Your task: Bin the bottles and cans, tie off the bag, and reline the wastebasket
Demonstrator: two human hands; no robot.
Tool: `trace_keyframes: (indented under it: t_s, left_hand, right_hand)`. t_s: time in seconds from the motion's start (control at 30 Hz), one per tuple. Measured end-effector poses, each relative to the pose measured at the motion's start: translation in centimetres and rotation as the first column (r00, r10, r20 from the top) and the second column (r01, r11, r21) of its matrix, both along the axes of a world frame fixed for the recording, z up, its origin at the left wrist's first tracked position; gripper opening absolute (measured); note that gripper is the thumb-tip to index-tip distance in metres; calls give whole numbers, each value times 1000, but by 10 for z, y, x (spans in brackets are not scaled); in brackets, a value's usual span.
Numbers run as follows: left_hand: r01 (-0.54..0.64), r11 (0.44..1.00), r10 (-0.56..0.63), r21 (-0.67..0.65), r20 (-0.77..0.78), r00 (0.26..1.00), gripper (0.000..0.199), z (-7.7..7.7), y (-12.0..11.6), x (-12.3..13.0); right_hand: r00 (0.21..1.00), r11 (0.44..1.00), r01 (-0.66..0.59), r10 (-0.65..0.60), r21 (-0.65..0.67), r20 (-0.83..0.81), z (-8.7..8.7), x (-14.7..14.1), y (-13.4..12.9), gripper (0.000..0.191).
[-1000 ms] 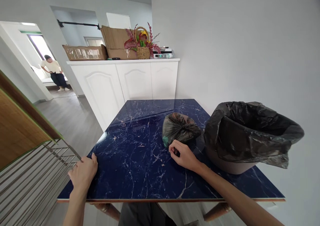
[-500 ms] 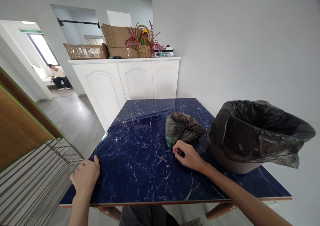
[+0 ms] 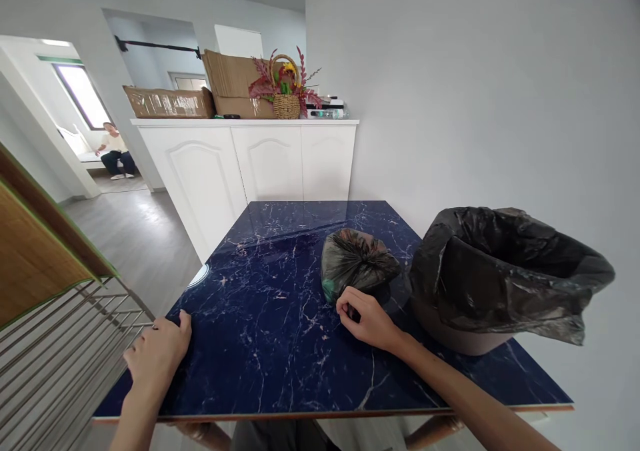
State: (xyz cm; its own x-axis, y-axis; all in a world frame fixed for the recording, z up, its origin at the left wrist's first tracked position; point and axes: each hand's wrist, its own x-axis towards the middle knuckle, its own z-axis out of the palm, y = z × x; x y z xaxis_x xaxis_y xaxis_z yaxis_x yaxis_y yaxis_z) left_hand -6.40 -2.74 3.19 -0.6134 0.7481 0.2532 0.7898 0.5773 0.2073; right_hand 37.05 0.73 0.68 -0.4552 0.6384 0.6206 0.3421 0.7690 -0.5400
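A dark, translucent plastic bag (image 3: 359,264), bunched up and full, sits on the blue marbled table (image 3: 265,344). My right hand (image 3: 364,318) is against its near side, with the fingers curled closed. Something dark shows inside the curl, but I cannot make out whether it is part of the bag. At the table's left edge rests my left hand (image 3: 163,351), thumb apart and nothing visible in it; some fingertips are hidden. Right of the bag stands a bin (image 3: 465,341) lined with a black bin bag (image 3: 500,284) folded over its rim.
A metal rack (image 3: 65,358) with a wooden board (image 3: 40,251) stands at the left. Behind the table is a white cabinet (image 3: 200,171) carrying cardboard boxes (image 3: 170,103) and a flower basket (image 3: 287,106). A wall borders the right. Another person (image 3: 117,151) sits in a far room.
The whole view has shifted slightly, so the table and things on it appear a little further left and lower. Both hands keep their places; the seated person's posture differs slightly.
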Motion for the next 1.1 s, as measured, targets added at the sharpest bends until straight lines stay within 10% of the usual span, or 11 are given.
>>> trace_keyframes:
  t_s: [0.17, 0.33, 0.5, 0.87, 1.1]
  left_hand:
    - [380, 923, -357, 49, -255, 899, 64, 21, 31, 53]
    - [859, 443, -872, 257, -97, 479, 36, 46, 56, 162]
    - [890, 195, -978, 413, 11, 209, 30, 53, 70, 241]
    - [904, 201, -977, 378, 146, 157, 31, 39, 103, 236]
    - [889, 183, -978, 420, 174, 119, 26, 32, 93, 204]
  right_hand:
    - [998, 998, -57, 57, 6, -12, 4, -4, -4, 21]
    - [993, 993, -121, 121, 11, -3, 10, -6, -9, 23]
    - [989, 989, -146, 145, 35, 14, 13, -6, -15, 20]
    - [892, 888, 430, -390, 162, -229, 9, 20, 7, 22]
    - [876, 881, 463, -439, 92, -202, 20, 28, 9, 27]
